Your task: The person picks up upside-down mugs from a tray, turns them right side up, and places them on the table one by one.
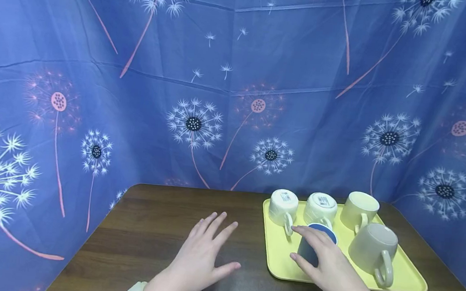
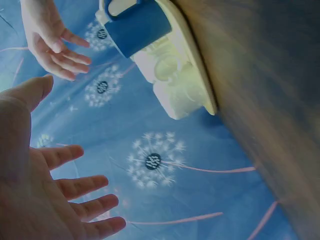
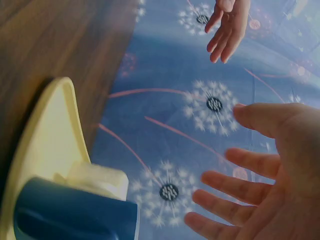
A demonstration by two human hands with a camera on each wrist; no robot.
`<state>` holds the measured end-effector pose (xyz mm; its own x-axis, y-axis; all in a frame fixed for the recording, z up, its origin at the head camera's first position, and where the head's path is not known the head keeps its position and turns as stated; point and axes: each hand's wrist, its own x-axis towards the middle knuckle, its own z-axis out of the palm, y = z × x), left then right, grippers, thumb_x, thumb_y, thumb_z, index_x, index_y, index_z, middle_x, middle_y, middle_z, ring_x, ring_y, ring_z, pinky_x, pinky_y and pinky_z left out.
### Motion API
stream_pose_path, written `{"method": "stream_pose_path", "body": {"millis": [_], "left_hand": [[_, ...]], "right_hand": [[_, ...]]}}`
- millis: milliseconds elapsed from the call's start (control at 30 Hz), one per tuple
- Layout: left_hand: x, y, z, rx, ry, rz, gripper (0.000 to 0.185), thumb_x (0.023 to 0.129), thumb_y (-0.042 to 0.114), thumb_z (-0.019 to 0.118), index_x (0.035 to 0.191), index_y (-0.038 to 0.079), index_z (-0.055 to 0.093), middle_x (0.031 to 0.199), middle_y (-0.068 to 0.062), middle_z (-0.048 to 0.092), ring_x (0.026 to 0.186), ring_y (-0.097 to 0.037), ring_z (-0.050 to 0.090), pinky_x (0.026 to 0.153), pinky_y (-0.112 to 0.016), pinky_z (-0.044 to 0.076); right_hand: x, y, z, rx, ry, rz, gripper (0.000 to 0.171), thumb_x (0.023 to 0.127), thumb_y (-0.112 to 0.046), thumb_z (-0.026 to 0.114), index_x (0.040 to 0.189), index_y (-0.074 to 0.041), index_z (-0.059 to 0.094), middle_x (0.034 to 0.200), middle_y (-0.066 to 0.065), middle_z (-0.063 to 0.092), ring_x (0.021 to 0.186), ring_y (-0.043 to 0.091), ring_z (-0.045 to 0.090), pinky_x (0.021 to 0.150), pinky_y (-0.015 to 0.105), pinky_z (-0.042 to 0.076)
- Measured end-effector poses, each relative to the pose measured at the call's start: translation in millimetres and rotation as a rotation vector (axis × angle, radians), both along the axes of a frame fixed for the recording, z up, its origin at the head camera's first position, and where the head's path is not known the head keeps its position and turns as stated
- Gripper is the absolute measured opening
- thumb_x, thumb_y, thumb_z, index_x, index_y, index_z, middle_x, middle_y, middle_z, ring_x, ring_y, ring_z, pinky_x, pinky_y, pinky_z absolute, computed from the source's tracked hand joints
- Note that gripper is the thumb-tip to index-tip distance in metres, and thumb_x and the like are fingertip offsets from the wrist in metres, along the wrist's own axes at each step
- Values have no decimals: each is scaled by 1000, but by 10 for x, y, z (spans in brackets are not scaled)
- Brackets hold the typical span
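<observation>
A blue mug (image 1: 329, 232) stands upside down on the yellow tray (image 1: 280, 270), near its front left corner. My right hand (image 1: 305, 246) hovers beside and over it with fingers spread; the wrist views show a gap between hand and mug (image 2: 137, 25). In the right wrist view the right hand (image 3: 235, 135) is open, the blue mug (image 3: 75, 215) below it on the tray (image 3: 47, 130). My left hand (image 1: 216, 241) hovers open over the dark wooden table (image 1: 155, 222), left of the tray, holding nothing. The left wrist view shows the left hand (image 2: 65, 130) with fingers straight.
Several pale mugs stand upside down on the tray: two cream ones (image 1: 283, 205) (image 1: 321, 207) at the back, one (image 1: 359, 209) further right, a beige one (image 1: 374, 248) at the front right. Blue dandelion-print cloth (image 1: 237, 95) walls the table on three sides.
</observation>
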<state>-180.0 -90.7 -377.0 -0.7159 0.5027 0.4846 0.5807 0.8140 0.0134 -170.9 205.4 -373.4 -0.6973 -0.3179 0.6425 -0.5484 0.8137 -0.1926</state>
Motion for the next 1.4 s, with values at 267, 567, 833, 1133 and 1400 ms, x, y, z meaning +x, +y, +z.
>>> {"method": "stream_pose_path", "body": {"millis": [267,567,833,1133,1400], "left_hand": [[-104,287,144,-11,68,-124,78,79,63,62,140,19,43,144,-8,41,133,-29,38,105,-47,35],[-232,643,146,-71,220,-254,68,74,54,71,127,17,51,129,-5,50,120,-22,47,97,-38,42],[-305,942,205,-106,237,-344,62,77,51,70,127,20,51,125,1,50,118,-16,46,95,-31,42],[-461,1171,162,-130,260,-464,55,81,46,69,126,19,53,123,3,52,116,-12,47,103,-25,36],[-552,1365,39,-172,270,-494,51,82,44,68,126,21,54,123,6,54,116,-10,46,101,-24,36]], "right_hand": [[-73,250,54,-23,67,34,42,64,-15,85,102,-18,68,101,-5,68,93,18,64,85,6,37],[-57,526,-80,-84,64,32,39,60,-11,86,95,-20,69,91,-11,69,83,5,63,75,7,42],[-28,703,-246,-204,-76,19,31,65,-7,84,91,-13,68,83,-3,68,79,-3,60,60,19,51],[-17,832,-466,-342,-174,52,28,70,0,79,94,-7,67,86,-18,65,79,-4,60,63,15,49],[-61,893,-680,-444,-192,198,30,69,11,74,96,3,64,88,-5,68,81,-3,62,65,14,51]]}}
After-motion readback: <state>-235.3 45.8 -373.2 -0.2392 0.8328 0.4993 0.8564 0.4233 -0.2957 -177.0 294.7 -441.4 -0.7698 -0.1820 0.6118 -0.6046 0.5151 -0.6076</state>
